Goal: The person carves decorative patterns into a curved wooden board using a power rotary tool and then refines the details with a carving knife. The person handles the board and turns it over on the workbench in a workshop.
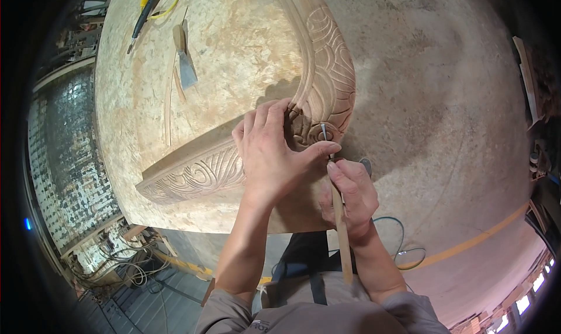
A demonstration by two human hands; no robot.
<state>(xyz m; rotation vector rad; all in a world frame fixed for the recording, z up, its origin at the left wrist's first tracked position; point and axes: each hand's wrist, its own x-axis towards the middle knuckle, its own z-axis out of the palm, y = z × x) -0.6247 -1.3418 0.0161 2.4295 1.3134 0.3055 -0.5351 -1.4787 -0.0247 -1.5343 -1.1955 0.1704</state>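
A curved wooden piece [331, 65], carved with scrolls and leaf shapes, lies on a pale worn board [234, 42]. My left hand [272, 147] grips it near the bend, fingers curled over its top, thumb stretched onto the slim metal blade of a carving chisel [340, 211]. My right hand [353, 197] is closed around that chisel's long wooden handle, just below the blade, whose tip rests by a round carved scroll on the piece.
Upper left on the board are a wooden-handled scraper [186, 71], thin strips and a yellow-and-black tool [140, 18] with a yellow cord. A mottled panel [64, 159] stands left, with tangled cables below. Concrete floor [444, 100] shows right, with a yellow line and loose hose.
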